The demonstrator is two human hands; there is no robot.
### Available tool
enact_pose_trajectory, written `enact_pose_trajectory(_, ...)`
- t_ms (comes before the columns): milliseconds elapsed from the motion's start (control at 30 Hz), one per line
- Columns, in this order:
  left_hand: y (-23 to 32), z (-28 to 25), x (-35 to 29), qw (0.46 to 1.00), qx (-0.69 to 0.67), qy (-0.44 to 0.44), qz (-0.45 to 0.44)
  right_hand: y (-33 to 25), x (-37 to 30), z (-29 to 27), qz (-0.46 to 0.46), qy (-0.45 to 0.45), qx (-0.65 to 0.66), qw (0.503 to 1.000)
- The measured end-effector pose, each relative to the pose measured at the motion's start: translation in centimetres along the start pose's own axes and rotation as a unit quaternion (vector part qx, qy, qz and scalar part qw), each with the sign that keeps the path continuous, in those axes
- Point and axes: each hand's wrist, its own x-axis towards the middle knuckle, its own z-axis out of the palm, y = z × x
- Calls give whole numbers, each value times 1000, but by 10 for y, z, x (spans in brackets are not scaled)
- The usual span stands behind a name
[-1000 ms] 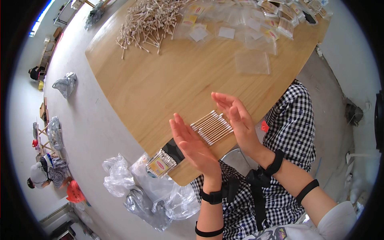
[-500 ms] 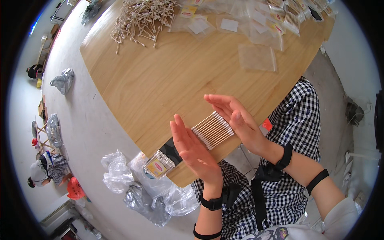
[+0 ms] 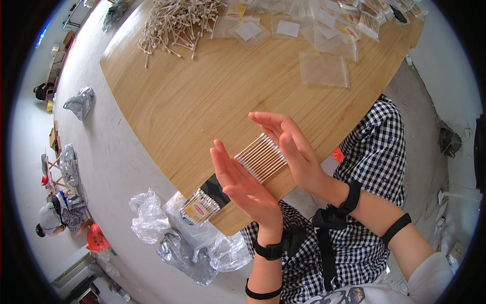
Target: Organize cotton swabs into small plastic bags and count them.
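Row of white-tipped wooden cotton swabs (image 3: 261, 158) lies by near edge of light-brown wooden table (image 3: 202, 101), between bare left hand (image 3: 248, 191) and right hand (image 3: 300, 159), both spread flat.

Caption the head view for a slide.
Open left hand and right hand flank a neat row of swabs on the table; a loose swab pile and clear bags lie beyond.

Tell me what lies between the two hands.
In the head view, a row of white-tipped swabs lies side by side on the wooden table between the left hand and the right hand.
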Motion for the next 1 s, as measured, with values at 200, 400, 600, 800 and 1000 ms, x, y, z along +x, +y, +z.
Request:
enact_pose_trajectory(200, 2, -8, 2, 999, -4, -37, -7, -4, 2, -8, 24, -28, -13, 999)
enact_pose_trajectory(400, 9, -28, -6, 998, 42, -14, 34, -21, -5, -23, 3, 35, -107, 994)
enact_pose_trajectory(600, 27, -59, -34, 987, 140, 23, 70, -29, -27, -43, 63, 70, -206, 974)
enact_pose_trajectory(800, 63, -104, -65, 883, 360, -298, -49, -59, -51, -70, -103, 22, -477, 873)
enact_pose_trajectory(1000, 57, -177, -113, 783, 587, -201, -51, -94, -122, -131, -86, 174, -607, 771)
